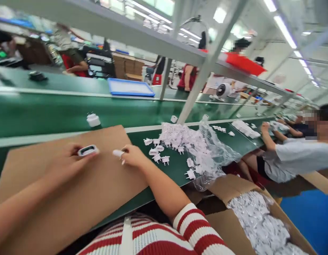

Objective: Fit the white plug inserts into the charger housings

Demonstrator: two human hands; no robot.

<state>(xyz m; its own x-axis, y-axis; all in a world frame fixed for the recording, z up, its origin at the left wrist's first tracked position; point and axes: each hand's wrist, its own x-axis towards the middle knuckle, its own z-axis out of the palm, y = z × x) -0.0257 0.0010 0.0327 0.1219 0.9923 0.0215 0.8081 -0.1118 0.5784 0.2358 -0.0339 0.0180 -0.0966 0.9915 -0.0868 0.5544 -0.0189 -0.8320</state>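
Observation:
My left hand (pixel 71 161) grips a white charger housing (pixel 86 151), its hollow open end turned toward me. A short distance to the right, my right hand (pixel 132 156) pinches a small white plug piece (pixel 117 153) with a pin pointing down. Both hands are over a brown cardboard sheet (pixel 108 187), and the two parts are apart. To the right of my right hand, loose white plug pieces with pins (pixel 165 160) lie beside a heap of similar parts (pixel 177 134) spilling from a clear plastic bag (pixel 219 150).
Beyond the cardboard runs a green conveyor belt (pixel 140 112) carrying a white charger (pixel 93 120). A slanted metal post (pixel 197 86) rises behind the heap. A blue-rimmed tray (pixel 130 92) sits farther back. At lower right stands a carton (pixel 225 187) of bagged white parts; a co-worker (pixel 299 156) sits beyond.

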